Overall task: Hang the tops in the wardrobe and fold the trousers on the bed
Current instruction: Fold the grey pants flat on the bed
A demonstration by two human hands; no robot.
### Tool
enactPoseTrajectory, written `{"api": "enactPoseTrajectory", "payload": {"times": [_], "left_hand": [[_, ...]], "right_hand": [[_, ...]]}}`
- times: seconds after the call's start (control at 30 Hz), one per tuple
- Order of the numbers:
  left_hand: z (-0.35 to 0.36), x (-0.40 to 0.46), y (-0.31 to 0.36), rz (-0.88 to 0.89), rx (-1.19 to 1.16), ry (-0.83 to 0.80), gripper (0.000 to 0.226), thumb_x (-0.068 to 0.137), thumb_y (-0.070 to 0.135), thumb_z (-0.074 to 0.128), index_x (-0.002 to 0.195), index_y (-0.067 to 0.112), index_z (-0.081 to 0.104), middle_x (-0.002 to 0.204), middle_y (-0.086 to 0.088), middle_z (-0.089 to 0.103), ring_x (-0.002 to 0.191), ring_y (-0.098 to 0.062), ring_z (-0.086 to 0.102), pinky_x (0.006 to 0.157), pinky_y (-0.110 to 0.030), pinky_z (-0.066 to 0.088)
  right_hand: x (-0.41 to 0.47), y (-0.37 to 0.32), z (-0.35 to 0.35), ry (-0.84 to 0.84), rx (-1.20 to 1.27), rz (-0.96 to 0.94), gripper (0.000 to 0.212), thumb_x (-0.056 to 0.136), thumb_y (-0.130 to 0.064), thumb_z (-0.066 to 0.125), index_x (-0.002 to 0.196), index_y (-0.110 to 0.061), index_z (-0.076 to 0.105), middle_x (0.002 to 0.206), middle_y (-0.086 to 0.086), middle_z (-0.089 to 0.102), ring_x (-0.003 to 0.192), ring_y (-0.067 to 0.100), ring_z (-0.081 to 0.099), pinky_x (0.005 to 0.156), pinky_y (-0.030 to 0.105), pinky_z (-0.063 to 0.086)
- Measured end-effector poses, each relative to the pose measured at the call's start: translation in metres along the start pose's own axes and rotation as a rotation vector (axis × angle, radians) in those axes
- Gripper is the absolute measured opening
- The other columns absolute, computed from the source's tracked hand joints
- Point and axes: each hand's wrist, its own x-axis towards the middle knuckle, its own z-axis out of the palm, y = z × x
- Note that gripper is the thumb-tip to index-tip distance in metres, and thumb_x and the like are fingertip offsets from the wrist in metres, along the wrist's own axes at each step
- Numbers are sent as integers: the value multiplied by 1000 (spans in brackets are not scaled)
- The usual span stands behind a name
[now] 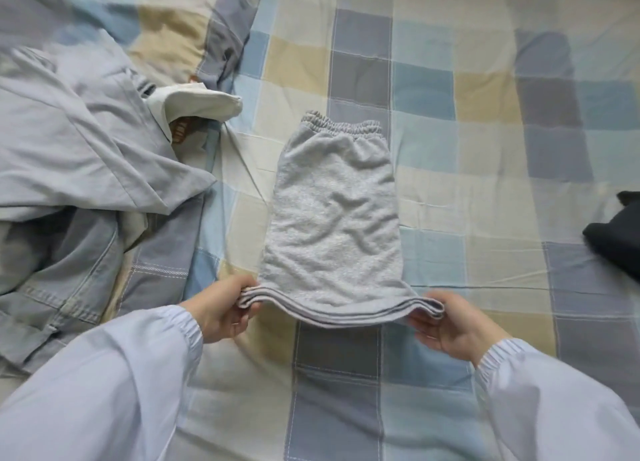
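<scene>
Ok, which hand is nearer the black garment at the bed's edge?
Right. The right hand grips the grey trousers' near corner, below-left of the black garment; the left hand holds the opposite corner.

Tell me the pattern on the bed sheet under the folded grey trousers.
The bed sheet is a check of blue, grey, cream and tan squares, clear in the head view.

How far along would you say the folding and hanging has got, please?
Done: the grey trousers lie already folded in layers on the bed. In hand: the left hand and right hand pinch the near folded edge. Left: a pile of clothes at the left and a dark garment at the right edge.
</scene>
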Motion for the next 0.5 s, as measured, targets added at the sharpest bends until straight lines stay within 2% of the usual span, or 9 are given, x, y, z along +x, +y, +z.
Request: {"api": "enactPoseTrajectory", "payload": {"times": [0.07,0.1,0.13,0.2,0.27,0.33,0.37,0.43,0.5], "left_hand": [[11,10,26,88,-170,-4,22,91,28,44,73,20,55,51,6,60,38,-3,54,43,-12,36],[17,15,35,134,-234,-32,25,94,37,41,80,22,56,61,6,65,47,-4,59,49,-16,41],[22,23,41,179,-233,-74,33,95,50,37,91,25,58,77,5,69,62,-7,63,59,-22,44],[32,39,44,260,-47,-107,45,93,62,29,115,32,54,111,7,63,94,-12,60,78,-31,43],[42,57,33,406,164,-6,44,93,53,40,129,29,50,128,6,56,101,-11,55,82,-31,41],[44,73,18,658,412,184,48,89,40,58,133,24,49,130,2,54,105,-11,54,89,-30,43],[43,77,10,792,619,292,51,85,38,63,132,24,51,128,2,53,108,-13,53,93,-31,43],[40,86,-6,1058,1111,485,58,72,40,66,127,27,53,127,2,51,113,-21,50,91,-37,42],[37,96,-14,1145,1467,491,75,56,32,72,128,23,54,135,-3,51,123,-26,45,95,-41,34]], "right_hand": [[14,-27,4,4,160,-90,25,90,-23,40,75,-18,60,57,0,69,52,12,67,65,28,43],[24,-35,7,0,230,-149,24,93,-27,39,83,-19,60,63,-1,70,60,13,68,66,29,43],[34,-40,11,-11,272,-207,25,96,-33,37,94,-20,59,75,-1,70,74,14,66,69,31,43],[57,-36,21,16,195,-334,30,98,-38,38,116,-20,54,102,-1,62,97,15,57,80,32,42],[75,-19,31,166,-61,-561,36,95,-30,50,128,-16,52,117,0,54,107,12,50,87,27,39],[79,0,40,438,-428,-884,39,89,-30,57,125,-15,55,121,1,54,109,12,49,93,26,37],[78,8,46,547,-621,-1046,42,84,-34,56,121,-14,57,120,2,55,110,15,49,94,29,37],[81,26,56,608,-969,-1270,52,72,-38,56,120,-16,56,124,4,57,114,19,46,94,33,34],[93,42,61,588,-1279,-1276,72,58,-26,67,128,-17,48,135,7,51,125,23,37,100,39,28]]}}
